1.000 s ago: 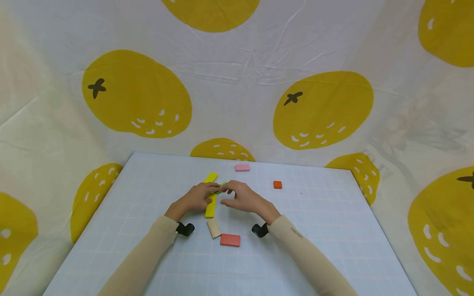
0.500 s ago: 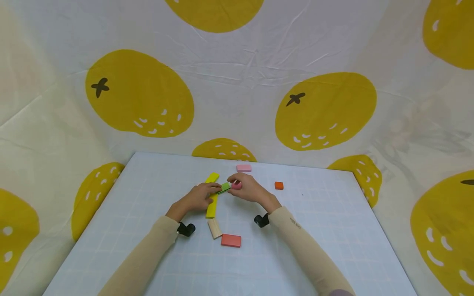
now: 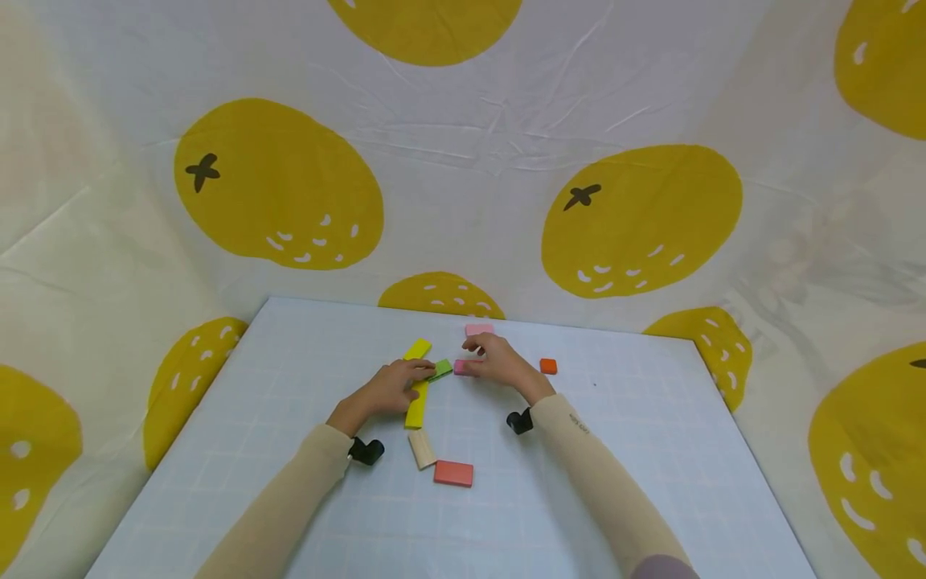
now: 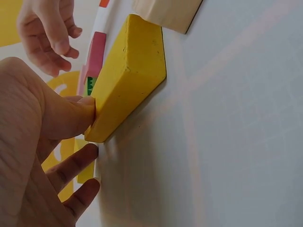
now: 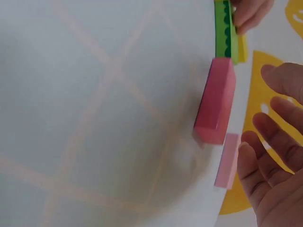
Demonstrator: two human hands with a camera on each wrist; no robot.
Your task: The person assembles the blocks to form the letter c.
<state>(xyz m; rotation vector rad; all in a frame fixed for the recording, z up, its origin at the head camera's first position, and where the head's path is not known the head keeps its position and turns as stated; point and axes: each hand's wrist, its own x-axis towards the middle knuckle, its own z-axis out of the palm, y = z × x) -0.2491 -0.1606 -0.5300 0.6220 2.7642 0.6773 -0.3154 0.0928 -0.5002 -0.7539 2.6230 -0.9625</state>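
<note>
My left hand (image 3: 391, 386) rests at the yellow blocks, thumb against the near yellow block (image 4: 130, 71) and fingertips at the left end of the green block (image 3: 443, 368). Its other fingers stretch along the far side, partly hidden behind the thumb. A dark green scalloped stripe runs along the green block's side. End to end with it on the table lies a pink block (image 5: 215, 101). Just above that pink block hovers my right hand (image 3: 502, 362), fingers spread and loosely bent, holding nothing. Farther left, a second yellow block (image 3: 419, 348) extends toward the back.
A light pink block (image 3: 476, 329) lies behind the right hand, and a small orange block (image 3: 548, 367) to its right. Nearer me are a plain wooden block (image 3: 422, 449) and a red block (image 3: 453, 473), touching at a corner. A fruit-print cloth hangs behind the table.
My right hand has set the pink block down beside the green one, let go of it and drawn slightly right. The left hand has stayed in place at the yellow and green blocks.
</note>
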